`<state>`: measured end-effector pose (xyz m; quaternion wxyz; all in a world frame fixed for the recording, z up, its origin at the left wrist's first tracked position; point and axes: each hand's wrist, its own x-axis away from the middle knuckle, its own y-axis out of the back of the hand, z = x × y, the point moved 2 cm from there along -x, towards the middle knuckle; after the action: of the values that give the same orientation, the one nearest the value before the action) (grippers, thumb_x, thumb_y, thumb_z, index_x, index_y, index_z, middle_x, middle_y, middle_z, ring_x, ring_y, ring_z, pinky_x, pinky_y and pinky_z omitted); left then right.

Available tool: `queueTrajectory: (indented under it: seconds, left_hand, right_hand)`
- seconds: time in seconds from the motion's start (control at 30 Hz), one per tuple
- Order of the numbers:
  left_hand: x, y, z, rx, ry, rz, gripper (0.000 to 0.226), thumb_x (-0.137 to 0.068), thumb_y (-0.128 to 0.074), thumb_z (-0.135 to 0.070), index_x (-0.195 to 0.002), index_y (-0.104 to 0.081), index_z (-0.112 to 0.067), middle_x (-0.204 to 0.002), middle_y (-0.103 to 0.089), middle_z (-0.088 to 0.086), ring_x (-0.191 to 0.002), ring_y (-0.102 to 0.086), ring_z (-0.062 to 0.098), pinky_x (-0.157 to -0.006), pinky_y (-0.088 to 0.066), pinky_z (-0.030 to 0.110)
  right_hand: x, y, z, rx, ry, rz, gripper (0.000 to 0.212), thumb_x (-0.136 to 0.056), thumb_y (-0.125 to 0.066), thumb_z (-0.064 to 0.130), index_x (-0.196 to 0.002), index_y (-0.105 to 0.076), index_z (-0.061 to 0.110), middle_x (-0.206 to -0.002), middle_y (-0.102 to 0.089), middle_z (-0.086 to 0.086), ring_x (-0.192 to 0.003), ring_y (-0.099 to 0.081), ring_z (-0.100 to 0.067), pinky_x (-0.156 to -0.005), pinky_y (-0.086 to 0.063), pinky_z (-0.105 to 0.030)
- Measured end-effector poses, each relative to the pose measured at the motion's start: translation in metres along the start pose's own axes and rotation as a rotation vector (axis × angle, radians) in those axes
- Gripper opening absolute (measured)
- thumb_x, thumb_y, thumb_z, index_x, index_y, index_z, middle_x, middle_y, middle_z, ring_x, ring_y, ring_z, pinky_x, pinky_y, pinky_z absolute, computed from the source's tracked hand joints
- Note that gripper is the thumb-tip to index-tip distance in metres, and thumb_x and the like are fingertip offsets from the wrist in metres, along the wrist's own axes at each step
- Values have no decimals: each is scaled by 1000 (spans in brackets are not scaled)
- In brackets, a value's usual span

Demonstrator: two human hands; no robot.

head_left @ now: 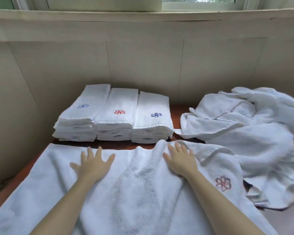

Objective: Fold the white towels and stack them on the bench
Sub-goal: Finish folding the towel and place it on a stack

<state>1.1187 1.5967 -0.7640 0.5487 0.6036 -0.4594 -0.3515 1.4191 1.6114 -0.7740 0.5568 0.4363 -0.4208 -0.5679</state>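
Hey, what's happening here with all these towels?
A person is folding white towels on a bench. Both the left hand and the right hand press flat, fingers spread, on a towel laid out in front. Three stacks of folded towels stand side by side near the wall, and a heap of unfolded towels lies to the right.
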Motion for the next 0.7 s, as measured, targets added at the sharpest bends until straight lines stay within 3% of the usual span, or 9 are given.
queueTrajectory:
  seconds: [0.17, 0.23, 0.33, 0.4, 0.47, 0.53, 0.6, 0.67, 0.7]
  left_hand:
    - [-24, 0, 3, -8, 53, -96, 83, -86, -9, -73, -153, -11, -23, -160, -3, 1, -147, -2, 21, -110, -8, 62]
    - [-30, 0, 3, 3, 68, -121, 85, -87, -10, -72, -152, -14, -18, -160, -8, 1, -146, -4, 20, -110, -10, 62]
    - [-33, 1, 4, 18, 69, -118, 86, -89, -11, -70, -152, -14, -12, -160, -10, 2, -147, -4, 19, -110, -9, 61]
    - [-31, 5, 5, 53, 41, -89, 82, -90, -13, -68, -152, -17, -12, -160, -11, 2, -147, -5, 19, -112, -7, 58]
    - [-29, 10, 12, 297, 22, -85, 70, -95, -18, -61, -149, -27, -18, -157, -21, 0, -146, -12, 19, -113, -6, 51]
    - [-25, 21, 25, 796, 54, -39, 55, -99, -29, -51, -144, -37, -20, -149, -36, 0, -140, -25, 23, -112, -15, 42]
    - [-19, 35, 34, 1048, 73, -11, 39, -100, -42, -34, -130, -51, -11, -128, -49, 6, -122, -43, 27, -101, -31, 37]
    - [-6, 42, 37, 925, 70, -24, 16, -97, -47, -17, -88, -58, -10, -100, -51, 10, -97, -47, 25, -85, -38, 37]
    - [3, 43, 31, 845, 54, -49, 20, -95, -47, -12, -75, -53, -12, -93, -50, 10, -90, -46, 24, -81, -41, 40]
  right_hand:
    - [-13, -1, -1, -1, 14, -16, 60, -96, -23, 55, -150, -22, 28, -160, -10, -4, -147, -3, -20, -117, 2, -45]
    - [-14, 1, -1, 1, 39, -49, 56, -98, -26, 49, -147, -29, 22, -157, -19, -7, -146, -10, -22, -118, -5, -40]
    - [-9, 8, 1, -45, 98, -200, 35, -99, -33, 32, -116, -54, 10, -124, -50, -8, -128, -37, -22, -105, -32, -35]
    - [0, 13, 1, -70, 99, -265, 28, -98, -34, 24, -97, -57, 9, -106, -55, -4, -116, -43, -19, -94, -39, -34]
    - [11, 16, 0, -71, 98, -271, 28, -98, -34, 21, -93, -58, 8, -103, -56, -4, -114, -42, -18, -94, -38, -33]
    - [22, 18, -2, -53, 126, -227, 26, -97, -36, 20, -92, -58, 6, -102, -55, -6, -114, -42, -20, -95, -38, -34]
    - [36, 24, -8, -109, 147, -102, 26, -98, -39, 21, -99, -61, 6, -107, -56, -3, -116, -44, -21, -93, -39, -33]
    - [51, 38, -18, -326, 77, -14, 26, -98, -45, 21, -108, -67, 10, -111, -63, 1, -112, -53, -19, -90, -40, -30]
    - [59, 49, -23, -453, 27, -50, 25, -97, -48, 20, -108, -69, 10, -106, -67, 0, -104, -59, -19, -87, -42, -30]
